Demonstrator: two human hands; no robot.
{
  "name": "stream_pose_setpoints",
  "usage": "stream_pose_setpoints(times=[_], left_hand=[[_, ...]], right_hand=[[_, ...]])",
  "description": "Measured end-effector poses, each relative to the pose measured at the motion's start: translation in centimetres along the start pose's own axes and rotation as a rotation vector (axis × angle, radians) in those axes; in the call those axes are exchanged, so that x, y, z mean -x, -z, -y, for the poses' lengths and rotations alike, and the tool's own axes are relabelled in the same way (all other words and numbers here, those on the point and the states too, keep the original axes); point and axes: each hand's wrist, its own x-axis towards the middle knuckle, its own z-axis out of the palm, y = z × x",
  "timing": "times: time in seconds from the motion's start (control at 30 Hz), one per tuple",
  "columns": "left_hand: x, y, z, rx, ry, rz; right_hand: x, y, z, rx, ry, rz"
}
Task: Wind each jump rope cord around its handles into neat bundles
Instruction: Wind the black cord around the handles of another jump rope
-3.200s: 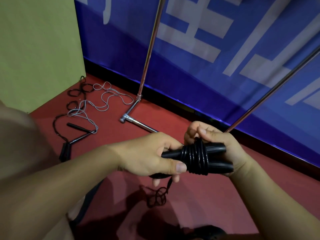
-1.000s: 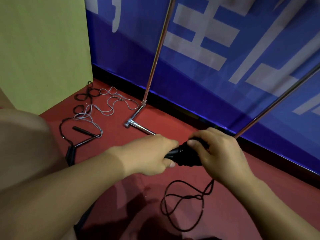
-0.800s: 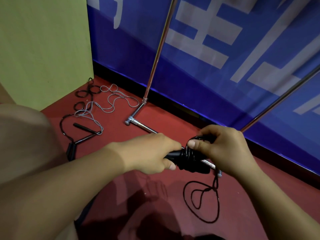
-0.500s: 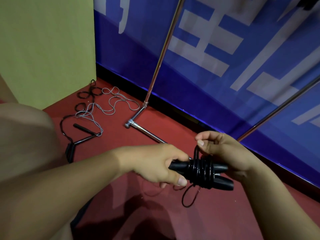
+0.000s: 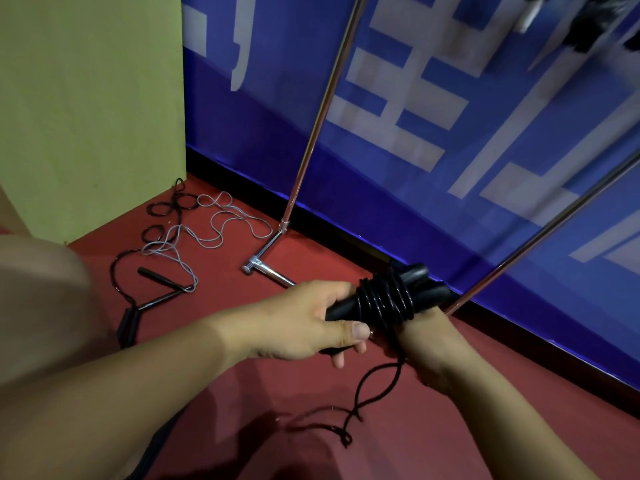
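Head view has the left hand [image 5: 304,323] wrapped around one end of the paired handles [image 5: 420,289], thumb laid flat along the front, and I read that as a firm grasp. Coils [image 5: 386,301] now sit in a tight band around the middle of the handles, held up in front of the banner [image 5: 450,150], well above the floor [image 5: 242,393]. Half a second ago the right hand [image 5: 429,344] was above the bundle, pinching a loop of cord over the top; now it has dropped under and behind the handles, so another turn has just gone round. Its fingers are hidden behind the bundle, so I cannot tell whether they hold the cord or only support the handles. The tail [image 5: 367,400] hangs from below the coils down towards the floor, and it is short compared with the big loop a second ago. I judge this rope nearly wound: a few more turns and a tuck should finish it. Two other ropes, one black [image 5: 128,303] and one grey [image 5: 221,223], lie loose and tangled by the green wall [image 5: 86,116], not yet touched.
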Motion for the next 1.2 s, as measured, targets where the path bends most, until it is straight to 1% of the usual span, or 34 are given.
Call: stream_pose_setpoints(times=[0.1, 0.17, 0.27, 0.37, 0.43, 0.5, 0.57, 0.63, 0.83, 1.03, 1.1, 1.2], left_hand=[[-0.2, 0.1, 0.1, 0.018, 0.031, -0.075], [-0.3, 0.3, 0.2, -0.006, 0.051, -0.155], [-0.5, 0.6, 0.3, -0.019, 0.074, -0.285], [-0.6, 0.7, 0.3, -0.053, 0.101, -0.393], [-0.7, 0.6, 0.3, -0.086, 0.105, -0.412], [-0.7, 0.6, 0.4, -0.110, 0.104, -0.400], [-0.7, 0.7, 0.4, -0.139, 0.104, -0.395], [-0.7, 0.6, 0.3, -0.166, 0.107, -0.412], [-0.8, 0.8, 0.4, -0.276, 0.134, -0.507], [-0.9, 1.6, 0.8, -0.412, 0.165, -0.579], [-0.8, 1.7, 1.0, -0.510, 0.182, -0.585], [-0.7, 1.5, 0.8, -0.702, 0.236, -0.538]], right_hand=[[-0.2, -0.6, -0.4, -0.033, -0.034, -0.039], [-0.2, -0.9, -0.8, -0.022, -0.044, -0.067], [0.0, -1.1, -1.0, 0.076, -0.024, -0.079], [0.4, -1.2, -0.9, 0.190, 0.003, -0.047], [0.8, -1.4, -0.9, 0.356, 0.069, -0.053], [1.5, -1.6, -0.8, 0.537, 0.158, -0.095], [2.2, -1.9, -0.6, 0.615, 0.241, -0.110], [2.7, -2.0, -0.6, 0.656, 0.283, -0.111], [3.4, -1.8, -0.1, 0.610, 0.243, -0.159], [3.1, -1.2, 0.4, 0.554, 0.112, -0.117], [3.2, -1.1, 0.3, 0.550, 0.130, -0.134], [3.8, -1.5, 0.2, 0.576, 0.201, -0.165]])
